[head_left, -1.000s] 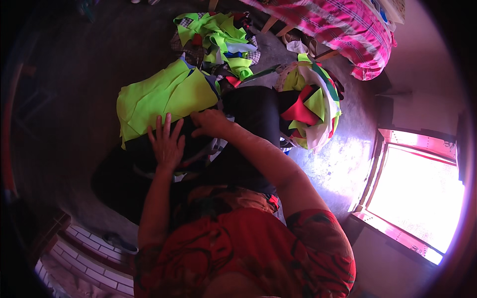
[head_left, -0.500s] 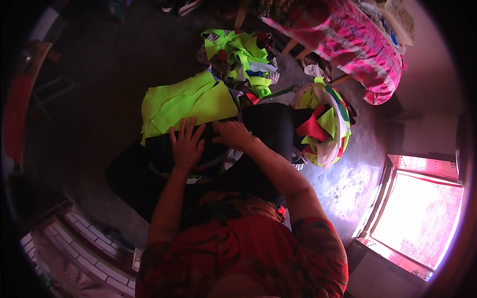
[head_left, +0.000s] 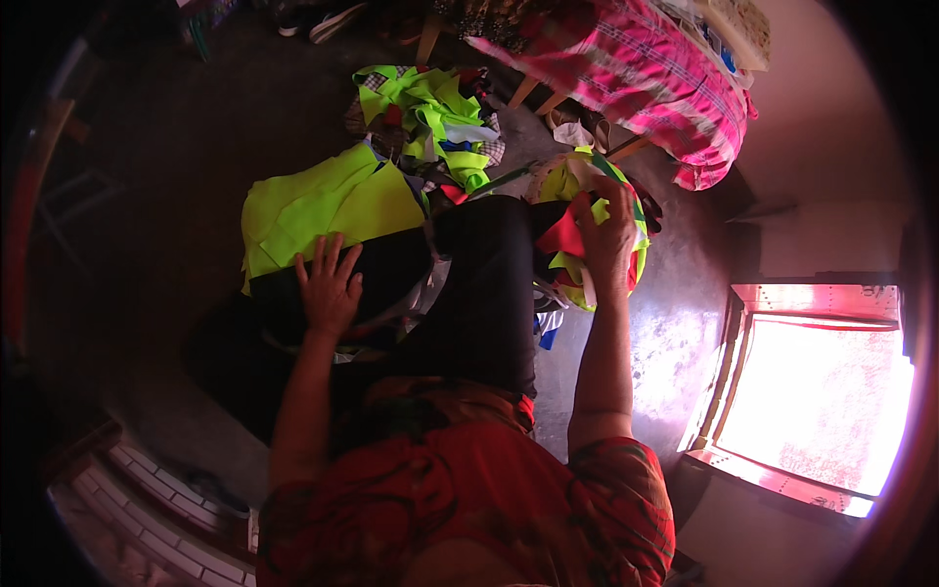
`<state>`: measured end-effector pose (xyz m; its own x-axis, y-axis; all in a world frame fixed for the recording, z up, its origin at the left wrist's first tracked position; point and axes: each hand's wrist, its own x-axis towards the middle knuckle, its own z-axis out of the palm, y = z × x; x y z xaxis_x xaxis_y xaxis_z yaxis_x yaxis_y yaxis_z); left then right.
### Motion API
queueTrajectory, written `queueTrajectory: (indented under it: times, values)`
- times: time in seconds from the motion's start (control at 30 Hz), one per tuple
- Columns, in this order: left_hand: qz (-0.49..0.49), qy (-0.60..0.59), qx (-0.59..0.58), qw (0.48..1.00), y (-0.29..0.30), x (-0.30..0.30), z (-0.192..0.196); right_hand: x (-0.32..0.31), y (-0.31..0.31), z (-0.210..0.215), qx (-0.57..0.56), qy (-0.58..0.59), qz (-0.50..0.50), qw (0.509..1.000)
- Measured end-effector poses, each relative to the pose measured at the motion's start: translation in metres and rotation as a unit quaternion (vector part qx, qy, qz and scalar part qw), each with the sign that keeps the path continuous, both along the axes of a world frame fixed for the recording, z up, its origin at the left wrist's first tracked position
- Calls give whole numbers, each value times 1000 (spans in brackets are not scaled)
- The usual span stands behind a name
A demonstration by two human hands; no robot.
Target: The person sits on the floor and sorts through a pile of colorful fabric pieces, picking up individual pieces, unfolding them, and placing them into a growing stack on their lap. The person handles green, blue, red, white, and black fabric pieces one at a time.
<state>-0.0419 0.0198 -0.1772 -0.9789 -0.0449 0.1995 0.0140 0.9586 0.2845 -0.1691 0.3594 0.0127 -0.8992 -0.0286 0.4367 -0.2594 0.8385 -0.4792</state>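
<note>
Head view: the left hand (head_left: 329, 287) lies flat, fingers spread wide, palm down on a black cloth (head_left: 391, 279) draped over the lap, pinning it in place; it grips nothing. A neon-yellow piece (head_left: 323, 201) lies just beyond the fingertips, touching the black cloth's far edge. The right hand (head_left: 606, 230) reaches to the person's right into a basket (head_left: 641, 230) of scraps on the floor, fingers curled over red and yellow pieces (head_left: 564, 235); whether a piece is pinched between them cannot be told from this angle. A heap of green-yellow offcuts (head_left: 430, 112) lies farther off on the floor, well apart from both hands, and a pink checked cloth (head_left: 641, 73) hangs over furniture at the upper right. A bright window (head_left: 822, 391) stands at the lower right. Step in hand, as judged: selection of a scrap from the basket while the black cloth is held steady. The next move calls for a firm pinch on one single piece, a lift clear of the tangled neighbours, and steady pressure from the left hand so the black cloth does not slip off the lap.
</note>
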Motion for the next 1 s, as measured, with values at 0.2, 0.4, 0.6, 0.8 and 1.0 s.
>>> queueTrajectory:
  times: [0.2, 0.4, 0.6, 0.8, 1.0]
  values:
    - [1, -8, -4, 1000, 0, 1, 5, 4, 54, -25, 206, -72, -160, 963]
    - [-4, -10, -5, 1000, -1, 2, 7, 2, 85, -50, 130, -141, -195, 962]
    - [-3, -11, -7, 1000, -1, 2, 6, -1, 93, -45, 57, -135, -252, 957]
    - [0, -21, -9, 1000, -1, 2, 8, -7, 112, -35, 69, -115, -268, 954]
    - [-2, 0, -6, 1000, -1, 3, 7, -2, 124, -9, 13, -48, -256, 965]
